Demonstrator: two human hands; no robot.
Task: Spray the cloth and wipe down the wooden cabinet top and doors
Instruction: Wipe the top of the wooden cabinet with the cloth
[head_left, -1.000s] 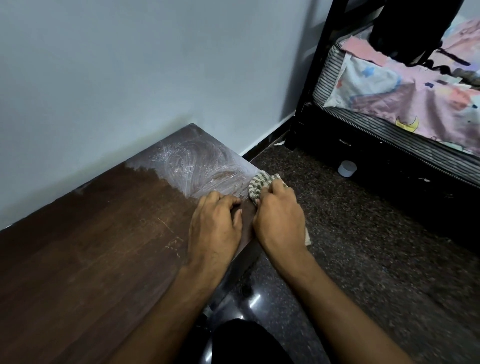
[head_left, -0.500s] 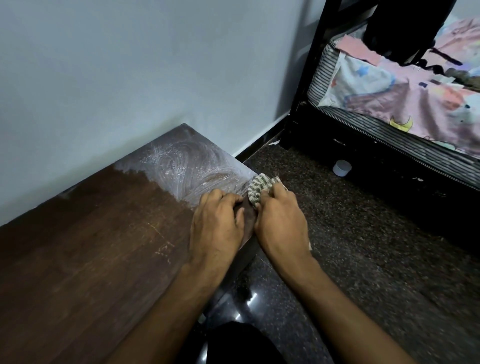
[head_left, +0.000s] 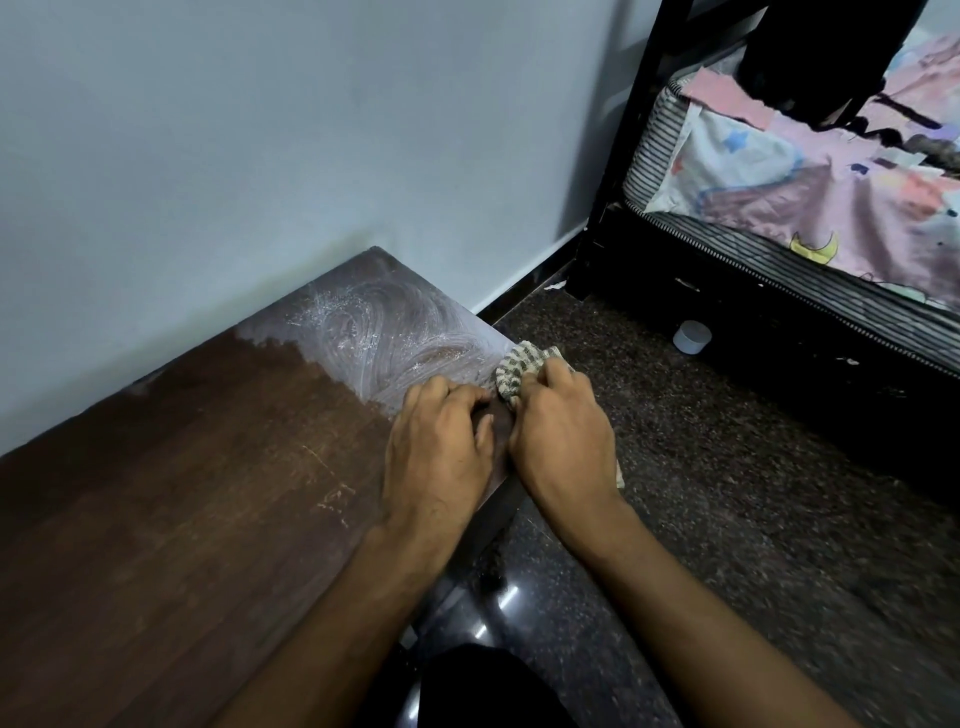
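Note:
The dark wooden cabinet top (head_left: 182, 493) runs along the wall, and its far right end shows pale wet swirl marks (head_left: 384, 332). My right hand (head_left: 563, 436) grips a striped, patterned cloth (head_left: 519, 366) at the cabinet's front edge near the right corner. A bit of the cloth hangs out below my wrist. My left hand (head_left: 436, 452) rests on the top right beside it, fingers curled down onto the wood, holding nothing that I can see. No spray bottle is in view.
A black bed frame (head_left: 623, 156) with a striped mattress and a pink patterned sheet (head_left: 831, 197) stands to the right. A small white cap (head_left: 692, 336) lies on the dark speckled floor (head_left: 727, 493) near the bed. The pale wall (head_left: 311, 130) backs the cabinet.
Both hands stay together at the cabinet's front edge. The view has shifted slightly; the cloth sits in much the same spot.

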